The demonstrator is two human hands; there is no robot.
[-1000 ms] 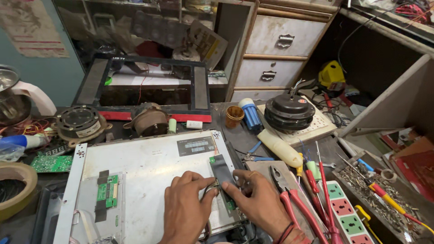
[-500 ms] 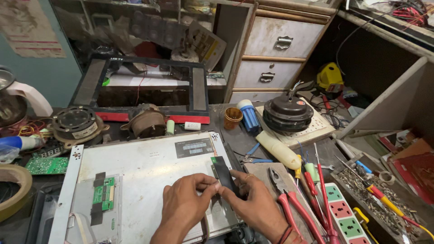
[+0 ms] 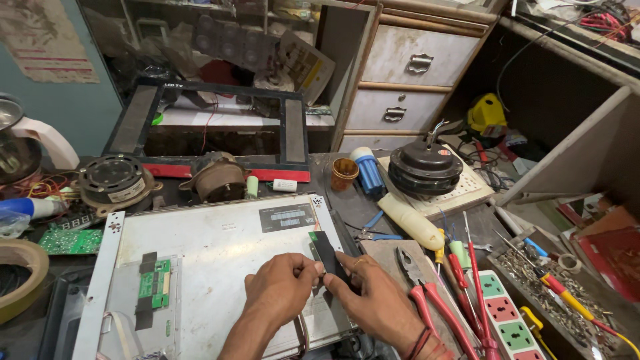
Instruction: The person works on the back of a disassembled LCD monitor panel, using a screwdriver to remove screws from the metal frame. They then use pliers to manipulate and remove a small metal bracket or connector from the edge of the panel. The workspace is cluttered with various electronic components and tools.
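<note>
A flat metal display panel back (image 3: 220, 253) lies on the workbench, with a small green circuit board (image 3: 153, 280) at its left and a dark label near its top. At its right edge both hands meet on a narrow black strip (image 3: 328, 253) with a green end. My left hand (image 3: 283, 290) pinches the strip from the left. My right hand (image 3: 377, 297) holds it from the right, fingers on its lower part.
Red-handled pliers (image 3: 427, 300), screwdrivers and a power strip (image 3: 507, 320) lie to the right. A black motor (image 3: 423, 167), blue cylinder (image 3: 367, 170) and orange cup (image 3: 344, 173) stand behind. An empty screen frame (image 3: 213, 127), motors, tape roll (image 3: 20, 273) and drawers (image 3: 413, 73) surround the panel.
Both hands have stayed on the black strip at the panel's right edge, shifting only slightly. The camera view has drifted a little to the left.
</note>
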